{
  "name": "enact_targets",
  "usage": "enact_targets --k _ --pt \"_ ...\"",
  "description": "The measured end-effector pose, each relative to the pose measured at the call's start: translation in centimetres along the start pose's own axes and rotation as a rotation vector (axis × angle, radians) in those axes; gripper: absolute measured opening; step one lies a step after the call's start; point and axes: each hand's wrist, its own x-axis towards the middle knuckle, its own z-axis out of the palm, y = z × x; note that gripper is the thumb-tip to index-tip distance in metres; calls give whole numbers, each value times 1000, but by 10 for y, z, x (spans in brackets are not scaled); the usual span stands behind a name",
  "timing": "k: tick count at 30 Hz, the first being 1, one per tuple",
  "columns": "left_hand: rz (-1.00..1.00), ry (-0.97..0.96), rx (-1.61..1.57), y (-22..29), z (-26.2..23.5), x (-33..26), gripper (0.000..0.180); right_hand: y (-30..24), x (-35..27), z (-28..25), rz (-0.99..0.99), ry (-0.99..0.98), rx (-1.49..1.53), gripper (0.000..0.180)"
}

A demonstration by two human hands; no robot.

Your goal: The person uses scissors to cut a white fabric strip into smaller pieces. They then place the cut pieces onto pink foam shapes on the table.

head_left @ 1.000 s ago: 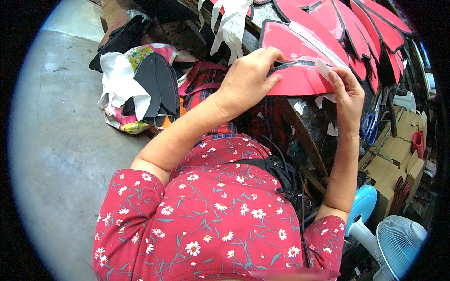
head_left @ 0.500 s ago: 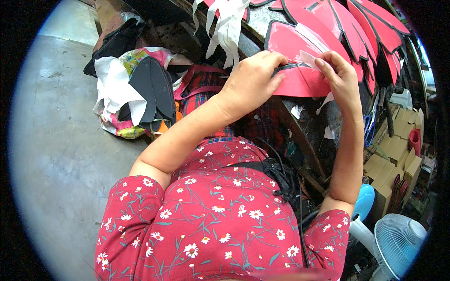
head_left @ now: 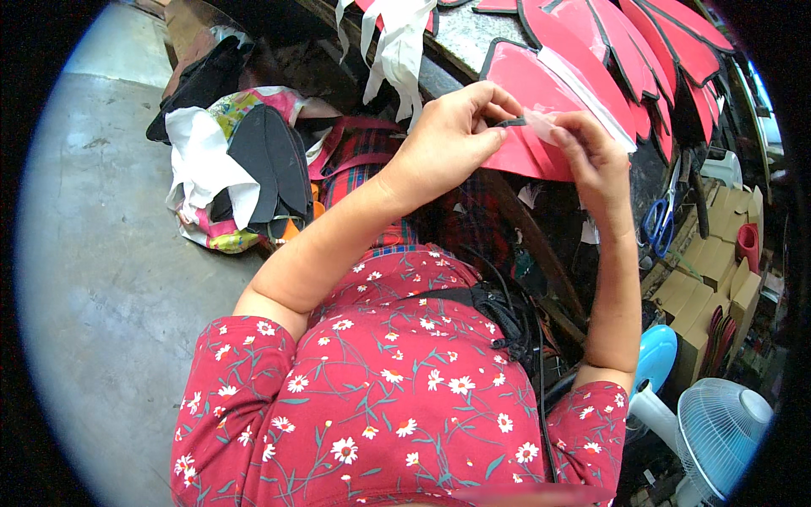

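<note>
- Your left hand (head_left: 452, 139) is partly curled, with the thumb and forefinger almost closed around the end of a narrow dark strip (head_left: 513, 122).
- Your right hand (head_left: 596, 156) has its thumb and forefinger drawn together on a short, pale, translucent strip (head_left: 539, 127), the other fingers folded loosely behind.
- The pale strip spans the small gap between your two hands, its left end right by the dark one; you cannot tell from here whether the two are joined.
- Both strips are above a smooth red panel with black edging (head_left: 517, 72), which lies on the grey-topped counter (head_left: 465, 34) just in front of you.
- A long, straight white strip (head_left: 583, 89) lies slantwise across the red, beyond your right hand.
- Farther off to the right, you have overlapping red petal-shaped pieces with black borders (head_left: 629, 51).
- To the left of the panel, a bunch of loose white fabric ribbons (head_left: 395, 63) hangs at the counter's near edge.
- Blue-handled scissors (head_left: 658, 226) are to the right of your right forearm, near tan cardboard boxes (head_left: 710, 253).
- On your left, a multicoloured bag (head_left: 232, 241) holds black oval pieces (head_left: 269, 165) beside a crumpled white cloth (head_left: 221, 173).
</note>
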Motion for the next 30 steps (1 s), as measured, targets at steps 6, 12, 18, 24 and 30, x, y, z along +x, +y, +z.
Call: enact_targets --k 6,12,18,24,30 --pt "494 237 668 7 1 -4 19 7 8 -26 127 -17 125 15" --pt "687 237 745 6 4 -4 19 7 24 -11 174 -110 -265 28" --pt "699 181 811 3 8 -9 17 9 28 -12 191 -84 -219 23" --pt "736 180 888 3 8 -3 19 13 30 -25 230 -124 50 19" --pt "765 175 931 2 6 5 20 3 21 -41 249 -173 204 16"
